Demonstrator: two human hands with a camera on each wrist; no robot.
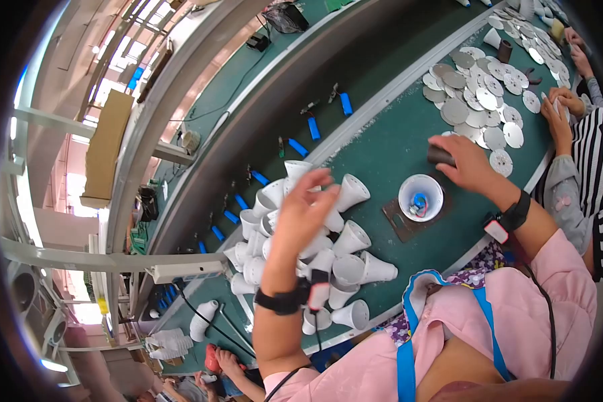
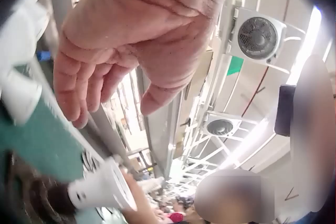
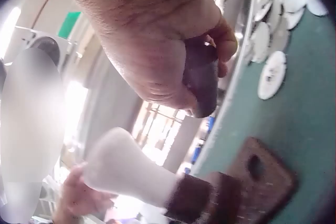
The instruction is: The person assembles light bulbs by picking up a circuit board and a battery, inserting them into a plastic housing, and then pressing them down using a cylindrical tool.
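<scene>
The right hand (image 1: pixel 472 163) grips a dark brown cylinder (image 1: pixel 441 155), its fingers curled round it, also plain in the right wrist view (image 3: pixel 201 77). Below and left of that hand, a white cone-shaped cup (image 1: pixel 421 197) with a blue part (image 1: pixel 419 201) inside stands upright on a brown metal plate (image 1: pixel 403 226). In the right wrist view the cup (image 3: pixel 131 169) sits in a dark round holder (image 3: pixel 189 198). The left hand (image 1: pixel 306 213), holding nothing, is raised over the pile of white cups (image 1: pixel 350 269); in the left wrist view its fingers (image 2: pixel 79 85) are loosely bent.
Many pale perforated discs (image 1: pixel 476 94) lie at the upper right, near another dark cylinder (image 1: pixel 504 51). Blue parts with wires (image 1: pixel 313 128) line the strip beyond the metal rail (image 1: pixel 382 100). A person in striped clothing (image 1: pixel 593 181) works at the right; another person's hand (image 1: pixel 231 365) is at the lower left.
</scene>
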